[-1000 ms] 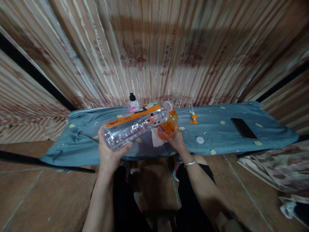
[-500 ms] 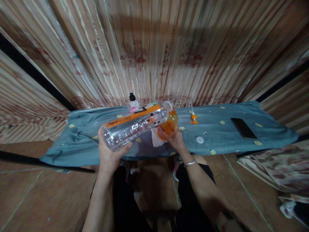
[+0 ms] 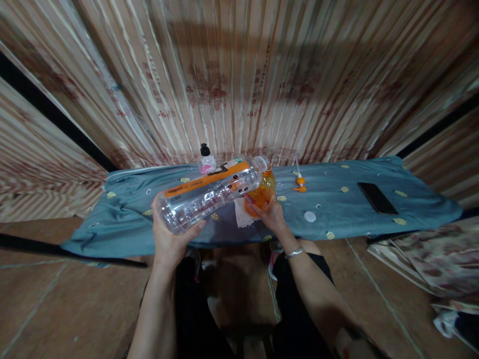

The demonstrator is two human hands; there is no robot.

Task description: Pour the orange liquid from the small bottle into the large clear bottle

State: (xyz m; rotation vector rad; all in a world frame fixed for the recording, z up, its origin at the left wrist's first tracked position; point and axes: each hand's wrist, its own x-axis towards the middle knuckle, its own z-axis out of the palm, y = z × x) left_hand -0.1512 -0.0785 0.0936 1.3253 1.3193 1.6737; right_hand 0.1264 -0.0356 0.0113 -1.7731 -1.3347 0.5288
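Note:
My left hand [image 3: 170, 244] is wrapped round the base of a large clear plastic bottle [image 3: 209, 194] with an orange label. That bottle is tilted, its mouth at the upper right over the neck of an orange see-through bottle [image 3: 266, 187]. Fingers of my right hand [image 3: 271, 215] grip the orange bottle low on its side. A pale cloth [image 3: 244, 215] lies by the orange bottle's base. To the right rests an orange pump top [image 3: 300, 183] with a clear tube. A round white cap [image 3: 310, 217] lies closer to me. Whether liquid is flowing I cannot tell.
A small clear bottle with a black cap [image 3: 205, 150] stands behind the tilted bottle. At the right lies a black phone [image 3: 377, 198]. The table wears a blue-green cloth [image 3: 123, 209]; a striped curtain [image 3: 239, 75] hangs just behind it.

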